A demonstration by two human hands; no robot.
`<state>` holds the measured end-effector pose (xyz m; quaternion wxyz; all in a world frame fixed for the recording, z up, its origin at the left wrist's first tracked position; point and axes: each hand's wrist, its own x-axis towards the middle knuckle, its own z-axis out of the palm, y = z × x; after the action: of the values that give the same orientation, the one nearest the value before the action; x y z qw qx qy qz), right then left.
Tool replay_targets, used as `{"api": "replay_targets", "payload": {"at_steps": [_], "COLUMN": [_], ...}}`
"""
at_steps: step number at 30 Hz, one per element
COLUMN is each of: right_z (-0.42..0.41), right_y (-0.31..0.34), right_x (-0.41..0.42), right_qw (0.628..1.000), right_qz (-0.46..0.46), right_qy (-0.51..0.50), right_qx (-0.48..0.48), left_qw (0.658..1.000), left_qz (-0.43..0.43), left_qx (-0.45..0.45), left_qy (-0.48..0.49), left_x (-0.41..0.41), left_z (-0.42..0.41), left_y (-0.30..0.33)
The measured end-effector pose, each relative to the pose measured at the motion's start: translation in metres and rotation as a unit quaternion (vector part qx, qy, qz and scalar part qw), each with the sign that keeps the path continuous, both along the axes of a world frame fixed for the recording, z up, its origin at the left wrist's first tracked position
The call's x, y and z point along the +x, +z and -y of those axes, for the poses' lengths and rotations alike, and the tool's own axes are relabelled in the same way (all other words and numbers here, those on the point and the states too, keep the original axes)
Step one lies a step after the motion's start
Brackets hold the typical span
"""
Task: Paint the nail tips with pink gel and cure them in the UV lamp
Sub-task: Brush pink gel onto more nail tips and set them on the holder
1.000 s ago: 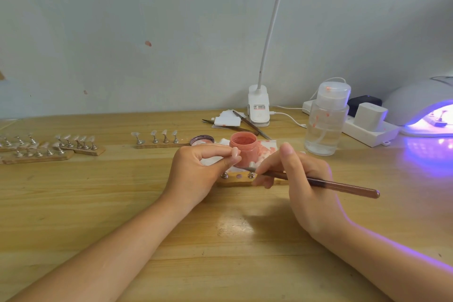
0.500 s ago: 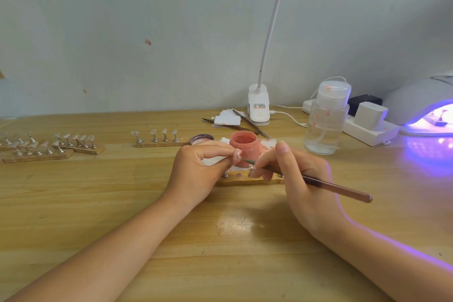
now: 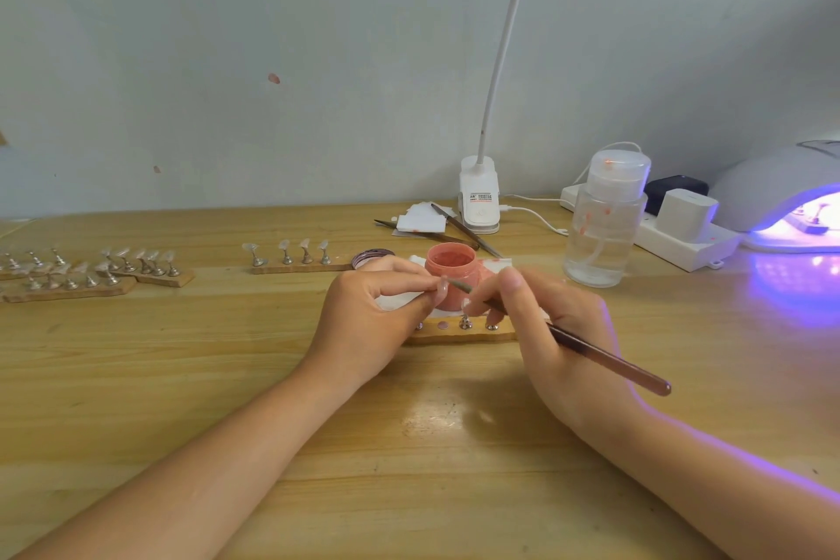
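On the pale, grained wooden worktop (image 3: pixel 136 377), the left hand (image 3: pixel 363 323) has thumb and forefinger pinched narrowly on a small pale nail tip (image 3: pixel 440 286), held just in front of the open round jar of salmon-pink gel (image 3: pixel 451 275). The right hand (image 3: pixel 554 341) grips a slim brown-handled brush (image 3: pixel 604 361) like a pen, its glossy handle slanting back to the right and its fine tip touching the nail tip. How much colour the nail tip carries is too small to tell.

Below the hands lies a flat wooden holder strip (image 3: pixel 459 336) with small round metal stands on it, one spot bare and pinkish. The jar stands on a white wipe (image 3: pixel 400 299) flecked with pink, and its ridged dark lid (image 3: pixel 370 258) lies just to the left.

Further left, a second wooden strip (image 3: pixel 300 268) bears four upright metal stands with clear tips, and more such strips (image 3: pixel 91 282) crowd the far left edge.

At the right edge, the domed white UV lamp (image 3: pixel 772 191) glows violet inside, with a strip of stands visible in its mouth, and it throws a purple sheen on the wood. Between it and the jar stand a clear plastic pump bottle (image 3: pixel 600 236) with a white cap and a white power strip (image 3: pixel 686 241) with plugs. A white clip lamp (image 3: pixel 478 196) with a thin bendy neck sits against the wall, next to white paper scraps (image 3: pixel 420 222) and thin dark tools (image 3: pixel 463 232).
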<state>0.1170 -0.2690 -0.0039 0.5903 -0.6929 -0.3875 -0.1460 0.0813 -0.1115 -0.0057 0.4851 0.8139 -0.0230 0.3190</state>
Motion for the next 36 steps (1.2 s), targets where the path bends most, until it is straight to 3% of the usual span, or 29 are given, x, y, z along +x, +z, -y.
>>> {"api": "replay_targets", "payload": {"at_steps": [3, 7, 10, 16, 22, 36], "right_z": [0.001, 0.001, 0.002, 0.004, 0.002, 0.000], "right_y": [-0.002, -0.001, -0.002, 0.001, 0.002, -0.001], "right_x": [0.000, 0.000, 0.000, 0.002, 0.009, 0.014], "right_qw": [0.999, 1.000, 1.000, 0.999, 0.996, 0.996], "right_qz": [-0.035, 0.018, -0.002, 0.013, 0.008, 0.025], "right_qy": [0.019, -0.007, 0.003, -0.008, -0.075, -0.088], "right_qx": [0.020, -0.003, -0.020, 0.040, 0.041, -0.007], "left_qw": [1.000, 1.000, 1.000, 1.000, 0.999, 0.992], "left_qz": [-0.005, -0.007, -0.009, 0.001, -0.036, -0.114], "left_qx": [-0.002, 0.008, 0.011, 0.007, -0.016, -0.029], "left_qy": [0.002, 0.001, 0.007, 0.009, -0.002, -0.049], "left_x": [-0.001, -0.001, -0.001, -0.001, 0.000, 0.003], "left_z": [0.001, 0.001, 0.001, 0.000, -0.002, -0.002], "left_y": [0.001, 0.002, 0.002, 0.003, 0.003, -0.001]}}
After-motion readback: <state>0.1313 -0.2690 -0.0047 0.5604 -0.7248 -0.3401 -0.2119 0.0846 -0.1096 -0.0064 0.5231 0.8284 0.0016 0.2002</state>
